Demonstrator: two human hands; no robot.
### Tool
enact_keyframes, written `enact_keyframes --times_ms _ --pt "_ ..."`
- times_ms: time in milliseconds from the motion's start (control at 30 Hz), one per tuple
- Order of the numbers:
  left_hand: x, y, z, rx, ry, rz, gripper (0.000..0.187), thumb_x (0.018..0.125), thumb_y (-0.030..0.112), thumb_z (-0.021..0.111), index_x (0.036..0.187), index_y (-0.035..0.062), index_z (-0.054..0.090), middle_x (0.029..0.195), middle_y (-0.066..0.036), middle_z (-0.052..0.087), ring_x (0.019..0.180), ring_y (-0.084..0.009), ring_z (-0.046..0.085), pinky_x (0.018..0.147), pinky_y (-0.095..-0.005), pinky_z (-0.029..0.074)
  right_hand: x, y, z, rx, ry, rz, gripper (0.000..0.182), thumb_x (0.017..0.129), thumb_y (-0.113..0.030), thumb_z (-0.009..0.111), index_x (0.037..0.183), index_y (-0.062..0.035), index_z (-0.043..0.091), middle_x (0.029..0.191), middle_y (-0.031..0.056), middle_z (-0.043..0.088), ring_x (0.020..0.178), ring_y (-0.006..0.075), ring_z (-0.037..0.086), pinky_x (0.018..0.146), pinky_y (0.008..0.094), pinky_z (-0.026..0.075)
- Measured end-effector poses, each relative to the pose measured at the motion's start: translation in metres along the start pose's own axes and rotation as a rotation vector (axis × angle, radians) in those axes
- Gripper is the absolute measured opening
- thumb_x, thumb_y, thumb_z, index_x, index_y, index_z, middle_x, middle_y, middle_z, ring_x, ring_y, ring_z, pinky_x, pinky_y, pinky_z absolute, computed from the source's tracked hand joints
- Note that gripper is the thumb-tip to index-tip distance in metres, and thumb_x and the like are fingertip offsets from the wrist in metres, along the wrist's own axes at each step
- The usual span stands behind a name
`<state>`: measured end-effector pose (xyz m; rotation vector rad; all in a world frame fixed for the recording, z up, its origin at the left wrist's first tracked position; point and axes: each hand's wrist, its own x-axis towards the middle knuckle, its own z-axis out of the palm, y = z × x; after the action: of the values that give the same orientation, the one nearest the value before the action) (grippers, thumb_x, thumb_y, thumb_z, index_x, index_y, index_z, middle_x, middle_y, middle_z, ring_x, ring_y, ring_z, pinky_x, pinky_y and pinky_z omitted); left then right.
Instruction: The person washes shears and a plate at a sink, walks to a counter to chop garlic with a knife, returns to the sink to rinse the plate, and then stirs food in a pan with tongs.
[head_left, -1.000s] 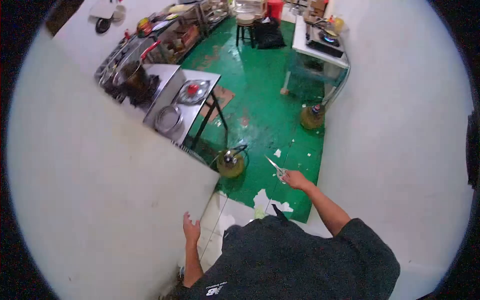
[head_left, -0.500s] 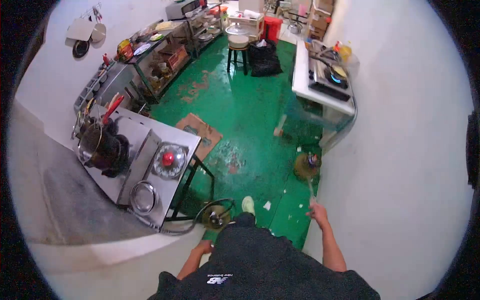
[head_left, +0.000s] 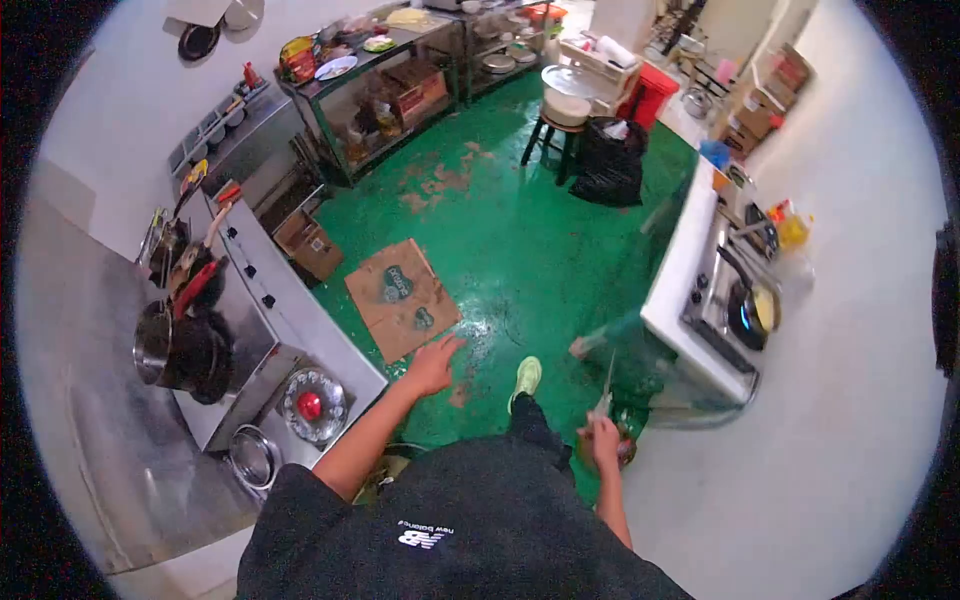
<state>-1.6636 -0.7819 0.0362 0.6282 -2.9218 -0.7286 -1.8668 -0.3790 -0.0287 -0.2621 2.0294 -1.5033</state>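
Note:
My left hand (head_left: 432, 366) is held out over the floor beside the steel counter, fingers extended and nothing visible in them. Below it lies a flattened cardboard sheet (head_left: 385, 325). Lower right, my right hand (head_left: 602, 440) is closed around a slim, pale, pointed thing that looks like a knife (head_left: 603, 402), its narrow end directed forward. The handle is hidden in my fingers. Behind that hand, a round brownish object (head_left: 627, 450) on the floor is partly covered.
On the left steel counter (head_left: 335, 370) stand a dark pot (head_left: 155, 345), a glass lid with a red knob (head_left: 309, 405) and a metal bowl (head_left: 255, 457). At right, a pan (head_left: 746, 315) sits on a lit stove. Ahead are a stool (head_left: 548, 140) and a black bag (head_left: 610, 170).
I have moved forward along the green floor, and the view has turned. My left hand has swung up and forward from my side. The right hand still grips the slim pointed thing.

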Motion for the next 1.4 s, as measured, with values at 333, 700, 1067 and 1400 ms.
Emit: enact_keyframes --times_ms 333,700,1067,1400 --pt "0.002 -0.092 0.085 -0.411 -0.151 -0.717 0.034 0.086 0.029 0.053 0.105 0.0064 0.070 0.109 -0.026 0.066 0.098 -0.0433 0.064 0.088 -0.0476 0.051 0.381 -0.301 0.167 -0.340 -0.431 -0.562 0.044 0.094 -0.043 0.054 0.091 -0.0003 0.064 0.082 0.0174 0.064 0.072 0.0267 0.062 0.067 0.0397 0.048" --pt "0.125 -0.210 0.078 -0.564 -0.476 -1.146 0.039 0.087 0.038 0.055 0.091 0.0031 0.071 0.089 -0.021 0.070 0.084 -0.0408 0.067 0.076 -0.0482 0.053 0.711 -0.317 0.285 -0.967 -0.519 -0.218 0.047 0.094 -0.042 0.052 0.083 0.0017 0.062 0.078 0.0166 0.065 0.072 0.0291 0.066 0.066 0.0405 0.048" --pt "0.491 -0.485 -0.229 -0.476 0.472 -0.814 0.021 0.092 0.020 0.060 0.105 0.0031 0.064 0.097 -0.014 0.068 0.093 -0.0266 0.065 0.082 -0.0377 0.051 0.930 -0.427 0.413 -0.651 -0.417 -0.135 0.026 0.093 -0.028 0.059 0.094 -0.0028 0.066 0.082 0.0048 0.065 0.071 0.0169 0.066 0.058 0.0303 0.052" --pt "0.498 -0.522 -0.109 -0.997 0.717 -1.355 0.036 0.102 0.035 0.044 0.108 0.0056 0.063 0.104 -0.010 0.066 0.088 -0.0242 0.063 0.083 -0.0383 0.050 1.068 -0.633 0.748 -0.632 -0.958 -0.387 0.040 0.091 -0.038 0.065 0.082 0.0006 0.066 0.069 0.0055 0.062 0.064 0.0126 0.060 0.056 0.0327 0.051"
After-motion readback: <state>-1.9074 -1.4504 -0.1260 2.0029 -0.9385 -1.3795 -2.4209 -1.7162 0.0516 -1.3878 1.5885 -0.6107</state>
